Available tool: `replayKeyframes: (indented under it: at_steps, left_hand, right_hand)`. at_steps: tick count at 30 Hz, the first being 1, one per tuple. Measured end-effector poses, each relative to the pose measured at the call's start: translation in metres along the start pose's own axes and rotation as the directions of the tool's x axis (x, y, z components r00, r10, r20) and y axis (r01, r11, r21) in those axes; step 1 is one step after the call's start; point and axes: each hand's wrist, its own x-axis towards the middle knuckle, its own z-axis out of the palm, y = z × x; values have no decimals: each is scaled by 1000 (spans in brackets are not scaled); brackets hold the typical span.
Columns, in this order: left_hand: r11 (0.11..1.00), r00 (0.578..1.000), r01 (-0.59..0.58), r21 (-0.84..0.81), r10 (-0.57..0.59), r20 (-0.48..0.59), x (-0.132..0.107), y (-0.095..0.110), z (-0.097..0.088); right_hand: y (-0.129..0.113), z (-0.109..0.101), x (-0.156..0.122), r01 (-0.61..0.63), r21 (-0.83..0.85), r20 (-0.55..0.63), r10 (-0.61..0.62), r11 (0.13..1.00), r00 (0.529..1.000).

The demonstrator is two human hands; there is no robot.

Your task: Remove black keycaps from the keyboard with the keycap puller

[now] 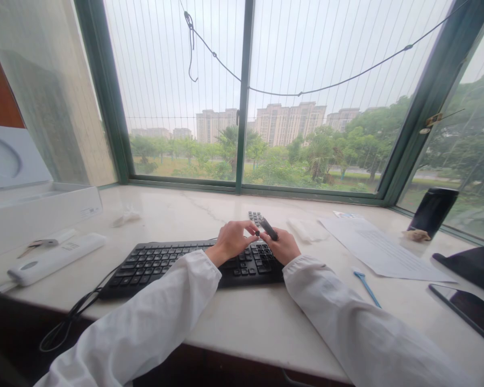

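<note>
A black keyboard lies on the pale stone top, and both my hands are over its right end. My left hand pinches a small black keycap between thumb and fingertips. My right hand is closed around a short dark stick-like tool, slanted up and to the left; its exact kind is hard to make out. The right fingertips come close to the keycap. Just beyond the hands, a cluster of loose keycaps sits on the top. My hands hide part of the number pad.
On the left are a white power strip, a key and a white box. To the right lie crumpled tissue, paper sheets, a blue plastic stick and a phone. A dark upright object stands near the window.
</note>
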Motion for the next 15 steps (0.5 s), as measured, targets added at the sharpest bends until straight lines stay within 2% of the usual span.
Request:
replayKeyframes:
  at_steps: [15]
  left_hand:
    - [1000, 1000, 0, 30, 1, -15, 1, -4, 4]
  right_hand:
    - [-4, -2, -1, -27, -5, 27, 27, 1000, 999]
